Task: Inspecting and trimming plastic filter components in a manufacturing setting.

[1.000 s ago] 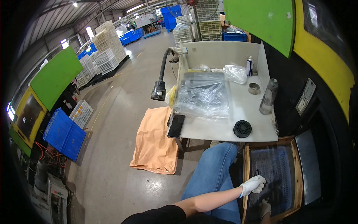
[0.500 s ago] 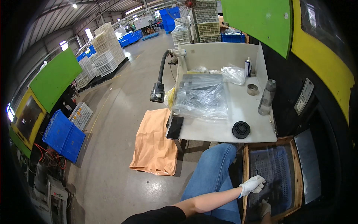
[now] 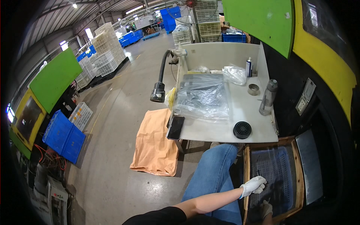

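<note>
My left hand [image 3: 254, 185], in a white knit glove, is over a wood-edged box [image 3: 246, 165] at my right, its fingers curled closed. Whatever lies in those fingers is too small to make out. Lower down, close to the picture's bottom edge, my right hand [image 3: 267, 208] also wears a glove and is partly in shade. Its fingers look closed, with a small thin tip sticking out beside them that I cannot name. Beneath both hands a dark, see-through sheet or mesh spans the wooden rim, and a blue plastic basket [image 3: 287, 176] shows through it.
Ahead stands a white worktable [image 3: 221, 131] with clear plastic film [image 3: 202, 99], a black round grille-like part [image 3: 242, 130], a phone [image 3: 176, 128], a bottle [image 3: 268, 98], a tape roll [image 3: 253, 89] and a spray can [image 3: 249, 67]. A lamp [image 3: 158, 92] overhangs its left side. An orange-brown bag [image 3: 155, 144] lies on the floor.
</note>
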The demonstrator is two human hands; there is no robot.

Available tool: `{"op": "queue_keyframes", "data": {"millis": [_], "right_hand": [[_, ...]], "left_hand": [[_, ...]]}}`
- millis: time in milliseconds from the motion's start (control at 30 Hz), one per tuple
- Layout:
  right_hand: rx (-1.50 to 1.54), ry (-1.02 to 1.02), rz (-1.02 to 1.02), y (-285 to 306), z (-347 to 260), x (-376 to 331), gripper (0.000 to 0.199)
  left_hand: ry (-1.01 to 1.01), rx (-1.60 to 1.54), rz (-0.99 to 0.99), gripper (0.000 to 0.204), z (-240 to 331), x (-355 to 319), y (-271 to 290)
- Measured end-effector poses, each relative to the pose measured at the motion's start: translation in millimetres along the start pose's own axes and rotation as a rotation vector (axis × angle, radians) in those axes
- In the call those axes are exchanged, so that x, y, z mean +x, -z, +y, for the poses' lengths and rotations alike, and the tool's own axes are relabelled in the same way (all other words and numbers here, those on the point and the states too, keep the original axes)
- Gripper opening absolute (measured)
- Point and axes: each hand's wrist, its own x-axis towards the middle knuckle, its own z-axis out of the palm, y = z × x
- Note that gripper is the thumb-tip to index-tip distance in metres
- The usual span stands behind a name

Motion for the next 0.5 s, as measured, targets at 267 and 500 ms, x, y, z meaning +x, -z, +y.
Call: {"op": "queue_keyframes", "data": {"millis": [267,500], "right_hand": [[0.009,-0.028,-0.044,3.5,3.6,6.5,0.020],[0.009,-0.006,-0.019,1.9,1.7,0.8,0.021]], "left_hand": [[-0.005,0.013,-0.009,0.019,-1.3,0.4,1.2],[-0.021,0.029,0.026,0.019,-0.4,0.7,-0.3]]}}
